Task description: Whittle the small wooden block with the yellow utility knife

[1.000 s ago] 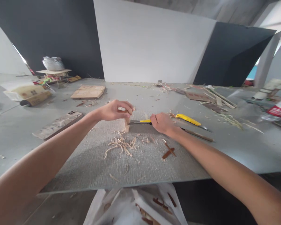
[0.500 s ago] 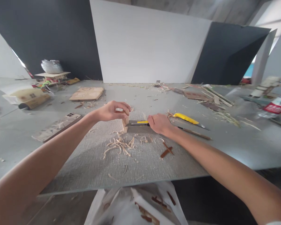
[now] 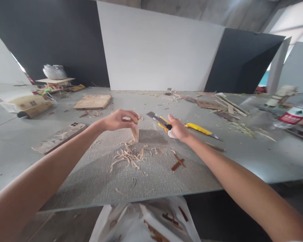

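My left hand (image 3: 122, 120) pinches the top of a small, pale wood piece (image 3: 135, 133), which stands upright with its lower end on the grey textured board (image 3: 91, 178). To its right, my right hand (image 3: 178, 128) is closed around a yellow and black utility knife (image 3: 164, 123). The knife's blade is out, tilted up to the left, and apart from the wood. Curled wood shavings (image 3: 127, 157) lie in front of the wood piece. Two crossed brown slivers (image 3: 178, 162) rest nearer the right forearm.
A second yellow knife (image 3: 200, 128) and a thin stick (image 3: 214, 147) lie right of my right hand. On the left are a phone (image 3: 59, 137) and a flat wood board (image 3: 92, 101). A bottle (image 3: 294, 115) and wood scraps (image 3: 232, 104) are at the right.
My right hand has lifted the knife off the wood piece and turned it, so the blade now points up and left. My left hand still holds the wood in about the same place.
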The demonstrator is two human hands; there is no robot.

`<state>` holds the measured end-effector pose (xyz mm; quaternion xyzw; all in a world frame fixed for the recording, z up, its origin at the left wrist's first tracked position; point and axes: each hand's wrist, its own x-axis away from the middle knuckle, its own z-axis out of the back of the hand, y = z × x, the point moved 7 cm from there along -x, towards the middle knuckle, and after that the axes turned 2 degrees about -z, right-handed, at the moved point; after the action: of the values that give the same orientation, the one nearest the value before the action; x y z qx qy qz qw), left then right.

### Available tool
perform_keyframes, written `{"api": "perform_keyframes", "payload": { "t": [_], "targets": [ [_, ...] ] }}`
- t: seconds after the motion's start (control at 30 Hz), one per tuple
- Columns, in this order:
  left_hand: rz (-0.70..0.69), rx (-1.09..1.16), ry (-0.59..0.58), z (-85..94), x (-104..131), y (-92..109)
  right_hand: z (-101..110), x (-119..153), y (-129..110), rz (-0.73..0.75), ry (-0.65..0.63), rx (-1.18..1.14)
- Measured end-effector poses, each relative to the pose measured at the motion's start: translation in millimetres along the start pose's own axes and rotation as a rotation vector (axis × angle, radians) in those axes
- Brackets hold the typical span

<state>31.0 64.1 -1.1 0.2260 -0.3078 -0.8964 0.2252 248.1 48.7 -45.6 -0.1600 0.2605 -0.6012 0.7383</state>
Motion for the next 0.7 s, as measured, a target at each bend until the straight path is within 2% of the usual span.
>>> {"api": "perform_keyframes", "payload": {
  "t": [0.13, 0.23, 0.33, 0.47, 0.6, 0.7],
  "targets": [
    [0.007, -0.016, -0.010, 0.4, 0.4, 3.0, -1.9, -5.8, 11.8, -0.167, 0.052, -0.532],
    [0.029, -0.051, -0.031, -0.3, 0.9, 6.4, -5.7, -3.8, 10.6, -0.238, 0.011, -0.815],
    [0.034, -0.081, -0.029, 0.4, 1.0, 7.4, -7.8, 0.6, 2.2, -0.240, -0.131, -0.945],
    [0.033, -0.110, -0.025, 0.0, -0.3, 5.2, -7.8, 5.4, -8.4, -0.157, -0.311, -0.980],
    [0.077, -0.187, 0.040, 1.5, -3.6, 4.8, -6.6, 5.1, -9.4, -0.075, -0.325, -1.081],
    [0.136, -0.318, 0.128, 4.0, -4.9, 8.4, -7.1, 5.7, -8.9, -0.078, -0.331, -1.217]
  ]
}}
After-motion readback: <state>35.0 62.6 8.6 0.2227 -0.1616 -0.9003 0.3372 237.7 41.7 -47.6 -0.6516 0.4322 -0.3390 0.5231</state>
